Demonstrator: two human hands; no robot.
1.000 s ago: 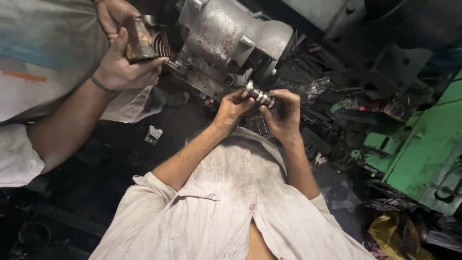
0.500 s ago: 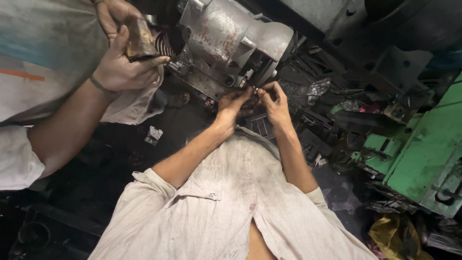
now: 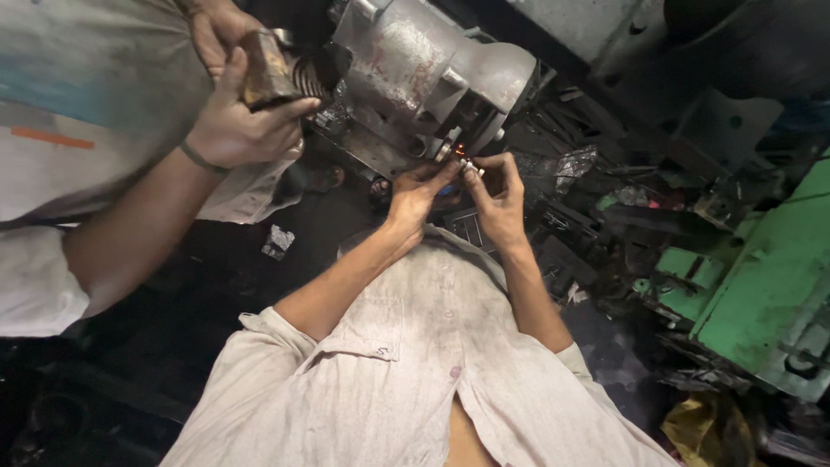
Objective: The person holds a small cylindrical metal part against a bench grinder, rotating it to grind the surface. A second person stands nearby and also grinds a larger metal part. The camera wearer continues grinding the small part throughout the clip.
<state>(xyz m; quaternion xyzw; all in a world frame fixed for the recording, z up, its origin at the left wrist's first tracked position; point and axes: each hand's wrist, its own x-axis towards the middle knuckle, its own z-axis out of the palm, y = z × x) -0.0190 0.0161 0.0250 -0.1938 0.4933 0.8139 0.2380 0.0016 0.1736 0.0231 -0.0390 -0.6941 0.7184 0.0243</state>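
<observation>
Both my hands are up at the underside of the grey metal machine housing [image 3: 432,60]. My left hand [image 3: 413,192] and my right hand [image 3: 497,195] meet fingertip to fingertip on 1 small metal part [image 3: 467,164], shiny and short, too small to name more closely. Each grip is pressed together, pinching that part from its own side, just below the housing's opening, where a small orange glow shows. I judge this as the fitting step: the part is held at the mouth of the housing, not yet clearly seated. The next move calls for a steady, fine alignment with the opening, keeping both pinches firm so the piece does not slip into the dark clutter of scrap metal below.

To my left a co-worker's hand [image 3: 233,125] grips a rusty brown block with a coil spring [image 3: 281,73], close beside the housing. A green machine body [image 3: 761,277] stands well apart on my right.
</observation>
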